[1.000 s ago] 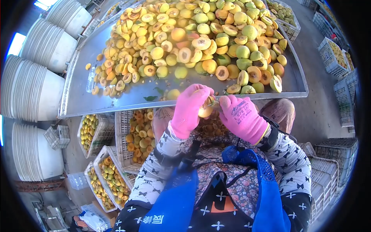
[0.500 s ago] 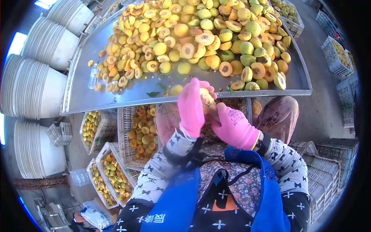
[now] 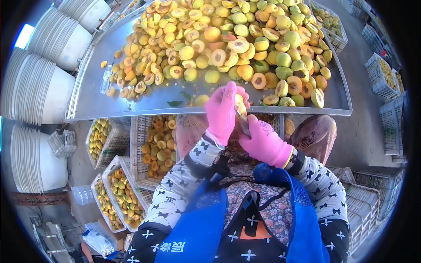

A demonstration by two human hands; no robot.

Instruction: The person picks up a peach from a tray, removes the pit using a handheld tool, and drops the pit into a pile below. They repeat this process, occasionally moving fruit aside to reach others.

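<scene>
The step in hand looks like working a metal tool into a single peach just above the tray's near edge. At the centre of the frame, the left hand (image 3: 224, 111) curls around the peach (image 3: 240, 106), keeping its near side exposed. Just below and to the right, the right hand (image 3: 265, 143) is drawn narrow, thumb forward, around what seems to be a metal tool (image 3: 244, 125); its tip is too small and blurred to make out. The next move, I judge, calls for a firm left grip and a short, controlled push or turn from the right.

Counted: two gloved hands, one held peach and one tool. One metal tray (image 3: 144, 105) fills the upper middle, its peach heap (image 3: 193, 48) too crowded to count. At its left lies one plastic bottle (image 3: 105, 79); near the front edge, two green leaves (image 3: 174, 104). Four fruit-filled crates (image 3: 116, 142) sit at lower left, and four stacks of white tubs (image 3: 59, 85) line the left side.
</scene>
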